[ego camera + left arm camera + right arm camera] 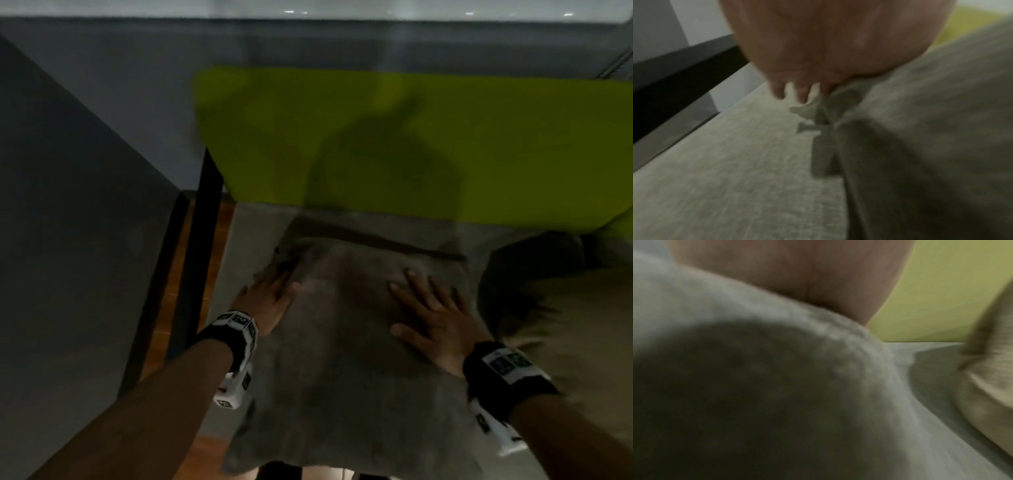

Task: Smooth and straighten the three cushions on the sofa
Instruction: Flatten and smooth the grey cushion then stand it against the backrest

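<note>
Grey cushion lies flat under both hands' spread fingers, pressed on its top.

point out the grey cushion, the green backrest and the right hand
grey cushion [342, 377], head view, bare middle of its top face
green backrest [496, 137], head view, flat front of the pad
right hand [435, 315], head view, back of the hand lying flat on the cushion

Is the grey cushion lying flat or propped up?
Flat. The grey cushion lies face-up on the sofa seat, with the left hand and right hand spread on top.
</note>
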{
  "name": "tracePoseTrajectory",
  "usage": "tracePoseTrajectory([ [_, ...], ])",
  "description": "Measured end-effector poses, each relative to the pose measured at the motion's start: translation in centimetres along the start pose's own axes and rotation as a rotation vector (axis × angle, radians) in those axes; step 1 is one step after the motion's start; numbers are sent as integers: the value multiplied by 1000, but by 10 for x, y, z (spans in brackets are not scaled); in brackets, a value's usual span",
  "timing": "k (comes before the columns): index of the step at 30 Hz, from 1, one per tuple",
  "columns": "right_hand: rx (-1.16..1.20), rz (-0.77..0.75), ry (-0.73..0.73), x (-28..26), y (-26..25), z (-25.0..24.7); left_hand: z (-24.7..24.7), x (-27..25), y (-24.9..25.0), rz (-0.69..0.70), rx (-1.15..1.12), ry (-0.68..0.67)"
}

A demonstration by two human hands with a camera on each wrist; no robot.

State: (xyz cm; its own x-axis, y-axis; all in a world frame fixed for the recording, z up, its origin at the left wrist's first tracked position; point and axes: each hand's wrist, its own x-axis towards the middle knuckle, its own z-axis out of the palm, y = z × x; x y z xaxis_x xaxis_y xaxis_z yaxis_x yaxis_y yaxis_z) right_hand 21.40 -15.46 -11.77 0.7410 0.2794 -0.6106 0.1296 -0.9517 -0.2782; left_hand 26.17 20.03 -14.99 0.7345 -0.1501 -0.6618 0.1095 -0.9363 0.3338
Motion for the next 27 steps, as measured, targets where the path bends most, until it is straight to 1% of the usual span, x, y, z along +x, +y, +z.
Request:
tracePoseTrajectory([
  [2, 11, 67, -45, 0, -12, -3, -5, 1, -5, -54, -171, 11],
  [4, 33, 138, -53, -3, -27, -8, -18, 4, -2, -106, -357, 78],
  [6, 51, 179, 23, -9, -39, -19, -40, 11, 0, -164, -543, 147],
  [8, -19, 125, 141, -15, -53, -33, -61, 25, -4, -170, -721, 180],
  [9, -49, 77, 171, -15, -61, -39, -66, 36, -10, -158, -747, 185],
  [10, -54, 32, 170, -14, -69, -43, -65, 52, -20, -138, -718, 187],
  [12, -29, -17, 115, -8, -79, -39, -70, 71, -29, -118, -643, 167],
  [14, -4, 10, 81, -1, -74, -31, -83, 66, -15, -124, -655, 167],
  [16, 58, 66, 86, 0, -63, -25, -88, 67, -9, -108, -660, 163],
  [18, 89, 84, 102, -5, -53, -21, -90, 70, -7, -99, -668, 227],
  [19, 121, 92, 104, -7, -48, -21, -91, 73, -7, -97, -724, 264],
  [20, 165, 110, 119, -7, -43, -22, -93, 73, -5, -108, -780, 266],
  [21, 216, 149, 152, -7, -35, -23, -93, 71, -1, -126, -844, 239],
  [22, 260, 205, 218, -7, -26, -24, -92, 69, 2, -136, -835, 180],
  [24, 265, 297, 357, -8, -10, -34, -87, 61, 9, -117, -696, 44],
  [25, 255, 315, 376, -9, -1, -39, -87, 55, 13, -98, -653, 13],
  [26, 261, 320, 346, -8, 7, -43, -86, 51, 17, -76, -634, -5],
  [27, 268, 308, 281, -8, 14, -45, -85, 50, 18, -53, -610, -4],
])
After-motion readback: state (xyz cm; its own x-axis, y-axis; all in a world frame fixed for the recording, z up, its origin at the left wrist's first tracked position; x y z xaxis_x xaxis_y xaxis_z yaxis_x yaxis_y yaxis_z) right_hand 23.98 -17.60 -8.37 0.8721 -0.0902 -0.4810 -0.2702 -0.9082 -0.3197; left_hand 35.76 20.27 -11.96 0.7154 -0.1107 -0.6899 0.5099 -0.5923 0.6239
